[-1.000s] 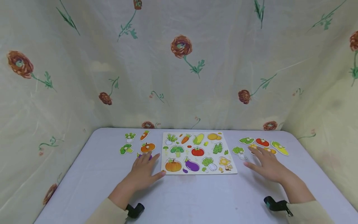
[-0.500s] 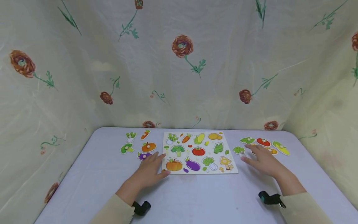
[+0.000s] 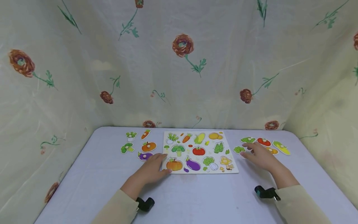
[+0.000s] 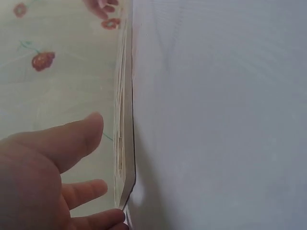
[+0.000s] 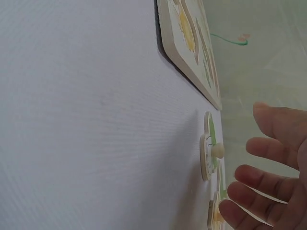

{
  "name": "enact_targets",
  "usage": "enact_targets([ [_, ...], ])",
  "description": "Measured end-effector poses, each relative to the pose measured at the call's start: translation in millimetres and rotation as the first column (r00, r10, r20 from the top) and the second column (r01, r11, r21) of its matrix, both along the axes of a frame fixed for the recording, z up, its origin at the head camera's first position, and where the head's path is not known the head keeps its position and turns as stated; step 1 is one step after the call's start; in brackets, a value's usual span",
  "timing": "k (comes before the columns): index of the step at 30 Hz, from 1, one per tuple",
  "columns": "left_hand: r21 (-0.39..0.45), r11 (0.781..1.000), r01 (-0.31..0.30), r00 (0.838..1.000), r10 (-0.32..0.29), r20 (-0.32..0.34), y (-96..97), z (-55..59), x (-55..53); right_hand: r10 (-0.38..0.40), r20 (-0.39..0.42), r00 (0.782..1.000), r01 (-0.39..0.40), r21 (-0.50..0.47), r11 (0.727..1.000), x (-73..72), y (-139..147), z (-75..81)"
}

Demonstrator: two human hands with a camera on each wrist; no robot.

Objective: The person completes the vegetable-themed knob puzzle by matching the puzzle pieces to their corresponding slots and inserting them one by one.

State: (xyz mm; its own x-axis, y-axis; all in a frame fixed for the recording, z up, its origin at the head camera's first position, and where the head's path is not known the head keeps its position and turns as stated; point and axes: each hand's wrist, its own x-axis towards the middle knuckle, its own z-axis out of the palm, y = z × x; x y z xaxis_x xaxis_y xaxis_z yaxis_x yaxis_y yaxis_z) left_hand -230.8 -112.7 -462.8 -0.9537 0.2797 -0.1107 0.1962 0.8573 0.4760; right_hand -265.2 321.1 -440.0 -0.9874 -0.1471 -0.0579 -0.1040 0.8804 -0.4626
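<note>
a white rectangular board (image 3: 209, 152) lies flat on the surface (image 3: 201, 199), its rows of printed vegetables (image 3: 199, 151) facing up. just beyond its right edge, a green-and-white cabbage piece (image 3: 238, 149) lies flat, round pale knob (image 5: 218, 151) up, partly hidden in the head view. off the board's left side, a purple eggplant piece (image 3: 142, 156) lies knob-up too.

In the head view we are seeing the bok choy piece (image 3: 238, 149) only in part, since the right hand (image 3: 260, 155) is covering most of its stalk, while the left hand (image 3: 150, 169) is hiding bits of the left edge of the board (image 3: 209, 153) and the bottom border is cutting off both sleeves (image 3: 299, 203). In the left wrist view we are facing the board edge-on, its pictures being unreadable; in the right wrist view the frame is cropping both board and hand.
</note>
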Motion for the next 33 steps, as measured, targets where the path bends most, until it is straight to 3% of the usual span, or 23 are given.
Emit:
enact_targets([
  [9, -0.001, 1.0, -0.019, 1.0, 0.019, 0.018, 1.8, -3.2, -3.9, -0.01, 0.031, 0.999, 0.011, -0.03, 0.999, -13.0, 4, -6.5],
  [33, -0.047, 0.999, -0.003, 1.0, 0.004, 0.017, 0.8, -4.0, -2.9, -0.033, 0.082, 0.996, 0.038, -0.06, 0.997, -26.1, 3, -16.0],
])
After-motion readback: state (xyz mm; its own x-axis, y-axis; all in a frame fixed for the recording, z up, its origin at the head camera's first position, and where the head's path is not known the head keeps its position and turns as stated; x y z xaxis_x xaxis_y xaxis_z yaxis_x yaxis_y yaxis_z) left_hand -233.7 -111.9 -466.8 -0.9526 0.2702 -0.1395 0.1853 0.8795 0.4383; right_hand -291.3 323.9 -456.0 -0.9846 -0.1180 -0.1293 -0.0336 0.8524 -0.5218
